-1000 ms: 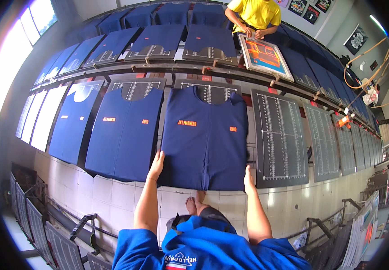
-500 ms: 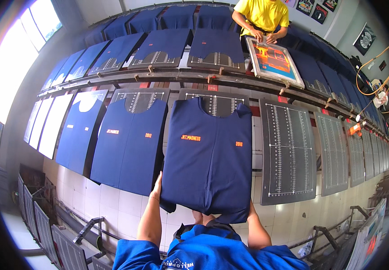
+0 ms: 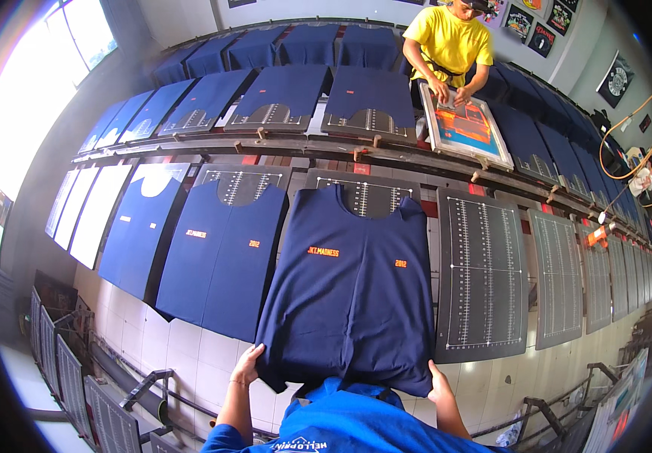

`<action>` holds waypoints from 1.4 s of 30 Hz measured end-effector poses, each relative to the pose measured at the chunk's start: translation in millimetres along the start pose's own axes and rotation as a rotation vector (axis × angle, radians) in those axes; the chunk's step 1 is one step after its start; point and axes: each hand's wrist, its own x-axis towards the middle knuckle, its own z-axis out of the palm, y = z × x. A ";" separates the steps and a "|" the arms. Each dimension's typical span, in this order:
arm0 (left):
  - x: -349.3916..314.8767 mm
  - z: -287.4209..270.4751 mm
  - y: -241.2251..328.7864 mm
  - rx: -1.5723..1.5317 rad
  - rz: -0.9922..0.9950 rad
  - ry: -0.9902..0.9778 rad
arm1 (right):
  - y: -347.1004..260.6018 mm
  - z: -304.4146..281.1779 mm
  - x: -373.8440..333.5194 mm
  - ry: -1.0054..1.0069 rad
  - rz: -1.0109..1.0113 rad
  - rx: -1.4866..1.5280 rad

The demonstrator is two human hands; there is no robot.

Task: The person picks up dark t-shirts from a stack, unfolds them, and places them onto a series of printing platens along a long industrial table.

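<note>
A navy blue shirt front [image 3: 345, 302] with small orange lettering on both chest sides lies over a dark grey ruled board [image 3: 363, 199]. The board's top shows through the curved neckline. At the hem's left corner, my left hand [image 3: 246, 365] is closed on the cloth. My right hand [image 3: 439, 383] grips the right corner, its fingers partly hidden by the fabric. The hem is drawn out toward my body, with soft folds running up the middle.
To the left, another printed navy shirt front [image 3: 224, 257] covers its board. A bare ruled board [image 3: 483, 272] stands to the right. Beyond the rail [image 3: 295, 146], a person in yellow [image 3: 450, 45] works with both hands at a framed screen [image 3: 465, 124]. An orange tool [image 3: 596, 236] sits far right.
Both hands have moved down toward my body and farther apart, pulling the hem wider and flatter. The folded-over right shoulder now lies flatter. The view has tilted up slightly, showing more of the other person.
</note>
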 end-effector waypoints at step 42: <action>-152.8 -139.6 581.4 -0.122 0.814 -0.404 | -35.1 536.7 -192.3 -0.201 -1.163 -0.510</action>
